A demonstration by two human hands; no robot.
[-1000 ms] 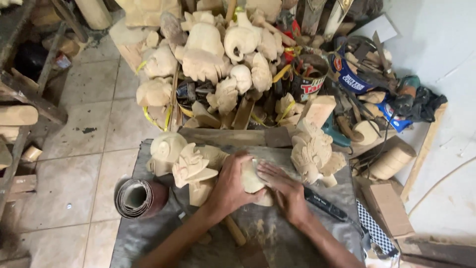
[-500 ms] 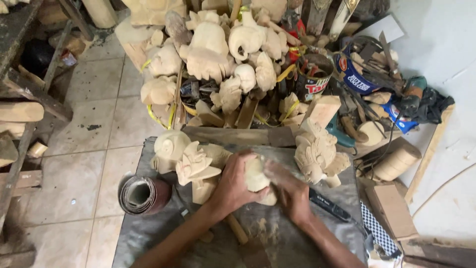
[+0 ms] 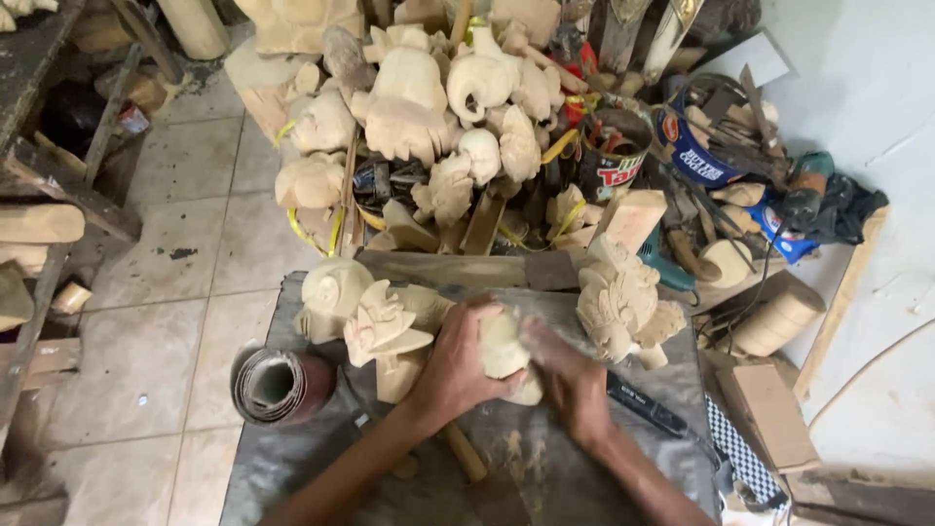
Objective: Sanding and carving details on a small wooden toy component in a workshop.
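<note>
My left hand (image 3: 456, 365) grips a pale carved wooden figure (image 3: 502, 348) at the middle of a grey-covered work surface (image 3: 545, 458). My right hand (image 3: 567, 377) presses against the same carving from the right; its fingers are blurred, and whether they hold anything against the wood is hidden. Just left of my left hand stands a carved bird-like figure (image 3: 385, 326). A round carved piece (image 3: 329, 295) sits further left.
A roll of sandpaper (image 3: 276, 385) lies at the surface's left edge. An ornate carved head (image 3: 623, 302) stands to the right, a dark tool (image 3: 648, 407) beside it. Many unfinished carvings (image 3: 429, 107), cans (image 3: 614, 156) and power tools (image 3: 808, 195) crowd the tiled floor behind.
My right hand has shifted slightly along the carving, back and forth, while my left hand keeps its grip. The view has tilted a little.
</note>
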